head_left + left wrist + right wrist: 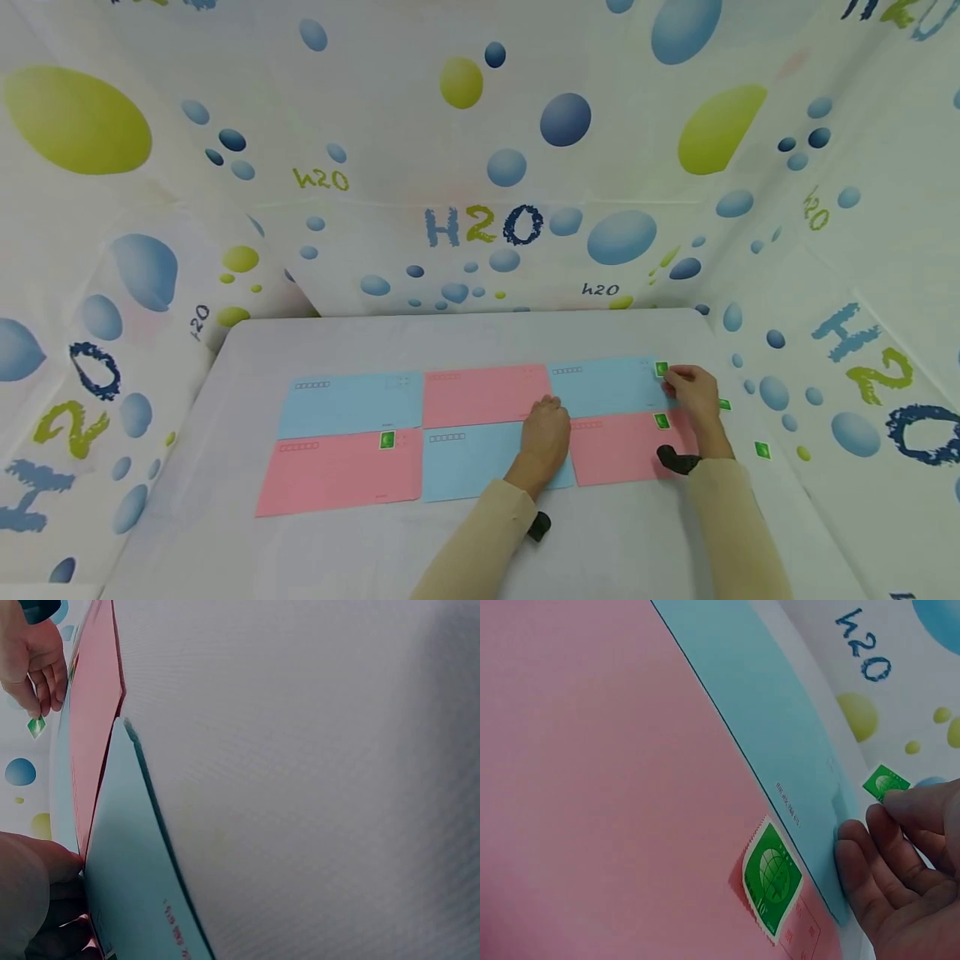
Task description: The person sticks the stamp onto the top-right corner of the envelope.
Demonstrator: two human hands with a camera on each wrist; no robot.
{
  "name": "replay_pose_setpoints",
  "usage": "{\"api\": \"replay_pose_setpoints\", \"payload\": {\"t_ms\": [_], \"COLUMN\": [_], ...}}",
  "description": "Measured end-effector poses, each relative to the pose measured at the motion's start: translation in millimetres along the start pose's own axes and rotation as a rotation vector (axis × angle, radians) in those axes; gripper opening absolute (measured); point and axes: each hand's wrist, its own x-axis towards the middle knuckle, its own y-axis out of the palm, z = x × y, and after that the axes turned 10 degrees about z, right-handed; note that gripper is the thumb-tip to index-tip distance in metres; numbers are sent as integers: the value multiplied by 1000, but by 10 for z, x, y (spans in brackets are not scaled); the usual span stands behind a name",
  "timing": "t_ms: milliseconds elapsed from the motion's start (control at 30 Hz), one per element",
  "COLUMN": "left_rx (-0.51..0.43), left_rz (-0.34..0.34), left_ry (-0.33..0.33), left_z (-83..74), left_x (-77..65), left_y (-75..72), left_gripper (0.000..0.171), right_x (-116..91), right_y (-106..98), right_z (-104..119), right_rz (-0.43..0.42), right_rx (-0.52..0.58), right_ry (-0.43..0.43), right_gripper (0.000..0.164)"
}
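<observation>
My right hand (693,398) pinches a green postage stamp (661,369) by its edge between thumb and forefinger. The stamp hangs over the right end of the far right blue envelope (607,392). In the right wrist view the stamp (886,783) stands up from the thumb tip, its globe picture showing. My left hand (546,437) rests near the middle, where the far pink envelope (483,396) meets the near blue envelope (472,467). Its fingertips are partly hidden in the left wrist view. A second stamp (772,881) lies on the near right pink envelope (615,787), one edge lifted.
Another blue envelope (348,408) lies far left, with a pink envelope (337,479) bearing a stamp (387,439) in front of it. Loose stamps lie on the white table (337,550) right of the envelopes, one stamp (762,450) nearer. Patterned cloth (390,167) surrounds the table.
</observation>
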Motion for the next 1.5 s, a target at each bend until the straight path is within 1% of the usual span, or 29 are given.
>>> {"api": "replay_pose_setpoints", "payload": {"t_ms": [133,300,433,633,833,1033,1233,1400,1500], "left_rx": [-7,-5,7,-25,-18,-14,-27,-36,-48], "left_rz": [13,-4,7,27,38,18,-2,4,24], "left_ry": [1,1,6,6,7,2,2,7,9], "left_z": [-5,-3,4,9,22,29,37,44,48], "left_x": [3,3,5,20,14,12,15,18,26], "left_y": [6,6,6,8,-20,-1,17,6,5], "left_gripper": [19,17,18,18,18,15,11,9,10], "right_x": [49,112,136,148,210,245,241,222,217], "right_y": [35,95,147,225,274,298,302,313,323], "right_z": [28,86,141,205,169,141,131,138,141], "right_rz": [26,55,61,55,31,33,33,32,24], "right_rx": [-43,-62,-88,-172,-277,-313,-373,-396,-409], "right_ry": [8,-10,-17,-47,-56,-73,-108,-128,-137], "right_gripper": [43,41,39,36,33,31,28,25,26]}}
